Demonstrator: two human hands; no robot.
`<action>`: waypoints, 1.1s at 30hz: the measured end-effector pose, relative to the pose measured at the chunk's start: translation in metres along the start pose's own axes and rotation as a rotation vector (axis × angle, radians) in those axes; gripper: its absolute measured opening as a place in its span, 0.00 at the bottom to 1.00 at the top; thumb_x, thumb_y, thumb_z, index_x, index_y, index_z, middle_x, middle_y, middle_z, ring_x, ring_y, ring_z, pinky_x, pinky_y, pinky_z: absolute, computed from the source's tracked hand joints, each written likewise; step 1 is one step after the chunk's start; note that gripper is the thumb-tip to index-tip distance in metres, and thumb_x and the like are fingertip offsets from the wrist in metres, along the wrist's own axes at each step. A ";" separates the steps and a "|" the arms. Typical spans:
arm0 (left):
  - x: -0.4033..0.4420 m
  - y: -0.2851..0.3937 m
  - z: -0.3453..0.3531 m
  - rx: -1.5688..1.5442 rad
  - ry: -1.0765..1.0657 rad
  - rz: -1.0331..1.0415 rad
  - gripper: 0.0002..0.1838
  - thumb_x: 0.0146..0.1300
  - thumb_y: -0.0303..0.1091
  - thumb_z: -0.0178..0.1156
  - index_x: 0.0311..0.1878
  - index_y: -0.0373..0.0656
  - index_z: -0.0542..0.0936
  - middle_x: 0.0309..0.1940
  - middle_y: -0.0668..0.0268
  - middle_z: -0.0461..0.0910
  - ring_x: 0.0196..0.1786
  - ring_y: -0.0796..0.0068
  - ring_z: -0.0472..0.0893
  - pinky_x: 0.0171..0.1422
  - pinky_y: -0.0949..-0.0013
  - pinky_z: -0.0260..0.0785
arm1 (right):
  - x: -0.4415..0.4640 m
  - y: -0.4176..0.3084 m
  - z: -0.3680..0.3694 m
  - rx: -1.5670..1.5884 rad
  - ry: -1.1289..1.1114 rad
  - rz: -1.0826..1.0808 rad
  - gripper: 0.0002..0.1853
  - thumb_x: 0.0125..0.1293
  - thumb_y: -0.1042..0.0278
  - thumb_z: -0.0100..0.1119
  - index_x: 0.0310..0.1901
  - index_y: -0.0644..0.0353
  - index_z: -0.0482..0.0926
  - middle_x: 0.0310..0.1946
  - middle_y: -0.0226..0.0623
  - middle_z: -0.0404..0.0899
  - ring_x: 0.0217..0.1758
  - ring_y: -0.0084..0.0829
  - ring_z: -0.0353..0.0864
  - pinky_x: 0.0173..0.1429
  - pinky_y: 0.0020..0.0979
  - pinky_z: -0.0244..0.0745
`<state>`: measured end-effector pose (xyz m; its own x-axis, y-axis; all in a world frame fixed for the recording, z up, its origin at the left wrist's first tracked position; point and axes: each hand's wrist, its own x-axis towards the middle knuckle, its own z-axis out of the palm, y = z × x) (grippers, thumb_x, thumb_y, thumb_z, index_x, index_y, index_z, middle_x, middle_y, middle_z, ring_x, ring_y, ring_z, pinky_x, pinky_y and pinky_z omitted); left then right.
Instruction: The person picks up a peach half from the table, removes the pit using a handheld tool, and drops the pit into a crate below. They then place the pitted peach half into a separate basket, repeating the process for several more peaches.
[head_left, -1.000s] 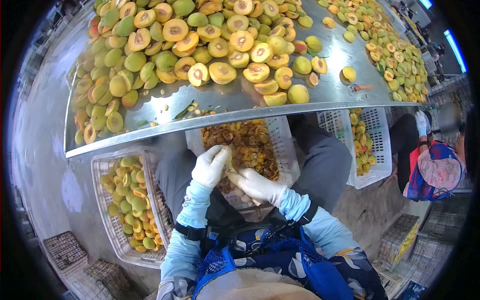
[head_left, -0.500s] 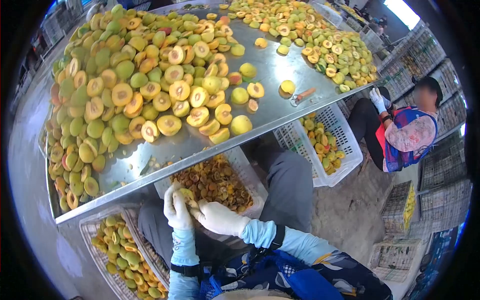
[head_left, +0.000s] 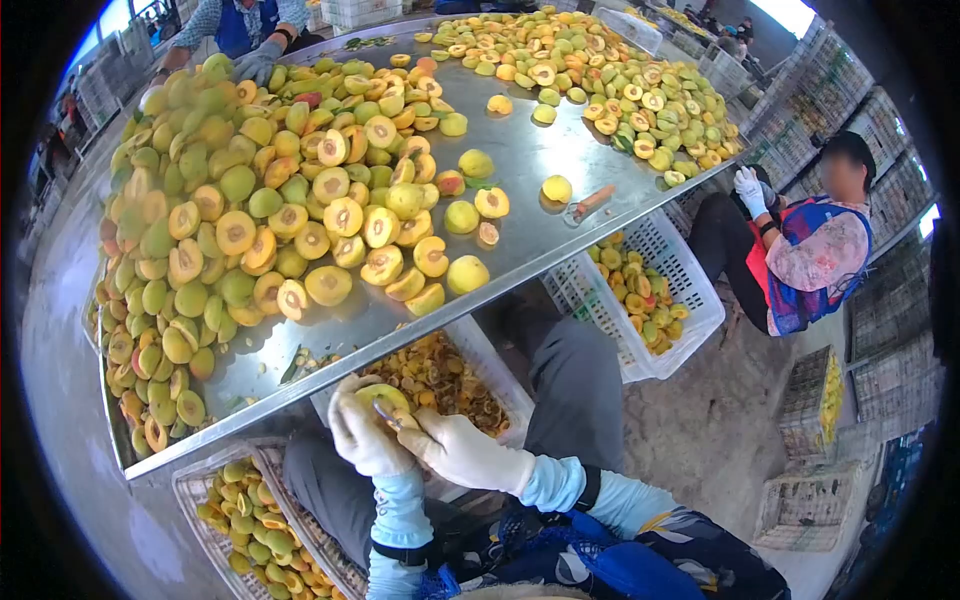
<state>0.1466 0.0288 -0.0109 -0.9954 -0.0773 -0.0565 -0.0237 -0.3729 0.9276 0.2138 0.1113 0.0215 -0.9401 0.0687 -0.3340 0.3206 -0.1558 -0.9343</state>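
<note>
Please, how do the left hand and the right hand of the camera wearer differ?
The left hand holds a yellow-green fruit piece, while the right hand grips what looks like a small tool at the fruit. In the picture, the left hand points upward; the right hand points leftward. Both wear white gloves.

White gloves [head_left: 478, 455], pale blue sleeves [head_left: 556, 484], grey trousers [head_left: 578, 390]

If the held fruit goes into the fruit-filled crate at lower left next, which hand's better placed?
Left, probably: the left hand holds the fruit and is nearer that crate, while the right hand is busy with the tool.
</note>
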 end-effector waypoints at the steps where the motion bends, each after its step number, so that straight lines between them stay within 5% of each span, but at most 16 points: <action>1: 0.000 0.013 0.011 -0.098 0.013 -0.067 0.17 0.72 0.40 0.48 0.52 0.34 0.73 0.39 0.60 0.80 0.37 0.73 0.78 0.42 0.73 0.73 | -0.003 -0.015 -0.005 0.208 -0.079 0.142 0.22 0.71 0.47 0.48 0.40 0.63 0.72 0.19 0.35 0.73 0.13 0.28 0.70 0.17 0.29 0.65; 2: 0.001 0.022 0.013 -0.121 -0.116 -0.129 0.17 0.73 0.42 0.47 0.51 0.37 0.73 0.40 0.62 0.79 0.37 0.73 0.78 0.39 0.72 0.74 | -0.005 -0.041 -0.012 0.538 -0.184 0.324 0.24 0.69 0.39 0.48 0.38 0.58 0.70 0.17 0.23 0.65 0.12 0.13 0.58 0.14 0.19 0.54; 3: 0.014 0.005 0.012 -0.395 -0.108 -0.402 0.18 0.72 0.46 0.47 0.49 0.41 0.74 0.40 0.64 0.78 0.36 0.74 0.78 0.36 0.71 0.74 | -0.005 -0.054 -0.019 0.600 -0.207 0.250 0.26 0.67 0.37 0.49 0.36 0.57 0.69 0.17 0.25 0.66 0.10 0.15 0.58 0.12 0.21 0.54; 5: 0.016 0.023 0.044 -0.409 0.106 -0.529 0.19 0.70 0.50 0.50 0.48 0.44 0.75 0.36 0.66 0.78 0.30 0.74 0.78 0.32 0.71 0.73 | 0.001 -0.078 -0.046 0.212 -0.037 -0.074 0.27 0.71 0.39 0.43 0.42 0.61 0.72 0.18 0.27 0.69 0.14 0.17 0.66 0.17 0.20 0.62; 7: 0.023 0.030 0.029 -0.180 0.129 -0.369 0.20 0.67 0.51 0.53 0.48 0.45 0.76 0.32 0.65 0.80 0.23 0.74 0.78 0.21 0.75 0.70 | 0.038 -0.080 -0.111 -0.786 0.388 -0.674 0.16 0.68 0.53 0.54 0.35 0.59 0.74 0.23 0.37 0.76 0.22 0.35 0.75 0.29 0.31 0.72; 9: 0.037 0.029 0.008 0.165 0.107 -0.033 0.21 0.67 0.52 0.51 0.47 0.41 0.76 0.35 0.61 0.80 0.28 0.74 0.79 0.23 0.79 0.74 | 0.070 -0.073 -0.190 -1.468 0.342 -0.306 0.18 0.66 0.47 0.50 0.40 0.53 0.79 0.34 0.36 0.80 0.37 0.40 0.81 0.40 0.40 0.75; 10: 0.047 0.045 0.013 -0.039 0.172 -0.223 0.21 0.68 0.49 0.49 0.48 0.40 0.76 0.38 0.59 0.80 0.30 0.74 0.79 0.23 0.80 0.72 | 0.080 -0.071 -0.221 -1.734 0.331 -0.380 0.16 0.62 0.50 0.53 0.43 0.50 0.80 0.36 0.34 0.80 0.42 0.40 0.80 0.46 0.41 0.74; 13: 0.072 0.032 -0.020 -0.016 0.067 -0.325 0.22 0.69 0.52 0.47 0.51 0.42 0.74 0.34 0.58 0.81 0.24 0.78 0.77 0.19 0.84 0.64 | 0.110 -0.067 -0.267 -1.557 0.131 0.014 0.17 0.58 0.58 0.52 0.47 0.55 0.79 0.45 0.42 0.81 0.50 0.44 0.79 0.54 0.44 0.71; 16: 0.070 0.026 -0.024 0.060 0.152 -0.206 0.22 0.69 0.54 0.49 0.52 0.44 0.71 0.27 0.67 0.76 0.19 0.80 0.71 0.17 0.82 0.55 | 0.108 -0.075 -0.306 -1.178 0.188 -0.287 0.18 0.57 0.61 0.50 0.47 0.57 0.79 0.47 0.46 0.80 0.52 0.46 0.78 0.56 0.45 0.71; 19: 0.073 0.026 -0.031 0.058 0.168 -0.230 0.22 0.70 0.53 0.47 0.54 0.44 0.70 0.26 0.67 0.75 0.18 0.81 0.70 0.17 0.82 0.55 | 0.105 -0.073 -0.361 -1.722 0.586 0.012 0.13 0.58 0.67 0.54 0.45 0.57 0.80 0.44 0.46 0.78 0.53 0.45 0.77 0.56 0.45 0.72; 25: 0.066 0.023 -0.023 0.081 0.103 -0.253 0.25 0.67 0.56 0.50 0.52 0.43 0.72 0.31 0.62 0.77 0.17 0.76 0.72 0.12 0.79 0.56 | 0.106 -0.074 -0.384 -1.952 0.254 0.214 0.13 0.61 0.65 0.53 0.45 0.58 0.79 0.43 0.43 0.79 0.49 0.43 0.78 0.54 0.45 0.72; 27: 0.058 0.032 -0.003 0.027 0.078 -0.247 0.26 0.67 0.56 0.50 0.53 0.42 0.71 0.29 0.61 0.77 0.16 0.76 0.72 0.12 0.78 0.58 | 0.094 -0.084 -0.382 -1.873 0.276 -0.083 0.11 0.62 0.65 0.51 0.44 0.57 0.78 0.39 0.40 0.80 0.45 0.43 0.80 0.49 0.43 0.73; 28: 0.055 0.041 0.009 -0.012 0.159 -0.390 0.25 0.68 0.56 0.48 0.53 0.43 0.72 0.29 0.61 0.77 0.17 0.75 0.73 0.12 0.77 0.61 | 0.080 -0.095 -0.360 -1.675 0.387 -0.178 0.11 0.62 0.63 0.52 0.42 0.59 0.77 0.39 0.42 0.79 0.44 0.44 0.79 0.49 0.41 0.73; 29: 0.047 0.038 -0.007 -0.143 -0.263 -0.300 0.22 0.69 0.49 0.48 0.55 0.42 0.74 0.42 0.60 0.79 0.34 0.77 0.79 0.33 0.79 0.71 | 0.062 -0.104 -0.326 -1.464 0.467 -0.266 0.12 0.62 0.61 0.54 0.40 0.62 0.77 0.39 0.44 0.78 0.44 0.45 0.79 0.49 0.40 0.73; 30: 0.039 0.043 0.003 -0.174 -0.183 -0.412 0.23 0.69 0.50 0.48 0.56 0.43 0.73 0.42 0.61 0.79 0.36 0.75 0.79 0.36 0.76 0.74 | 0.047 -0.103 -0.295 -1.207 0.463 -0.344 0.13 0.63 0.61 0.55 0.40 0.63 0.76 0.36 0.43 0.78 0.40 0.42 0.80 0.46 0.38 0.74; 33: 0.020 0.036 0.020 -0.369 -0.172 -0.535 0.27 0.71 0.57 0.40 0.52 0.44 0.74 0.37 0.58 0.80 0.32 0.68 0.80 0.22 0.73 0.70 | 0.004 -0.081 -0.190 -0.366 0.227 -0.346 0.17 0.67 0.56 0.55 0.43 0.66 0.72 0.29 0.40 0.76 0.28 0.33 0.79 0.36 0.33 0.76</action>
<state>0.1238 0.0324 0.0284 -0.8568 0.3427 -0.3852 -0.5147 -0.6133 0.5991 0.2058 0.3113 0.0722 -0.9621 0.2720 0.0194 0.0550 0.2632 -0.9632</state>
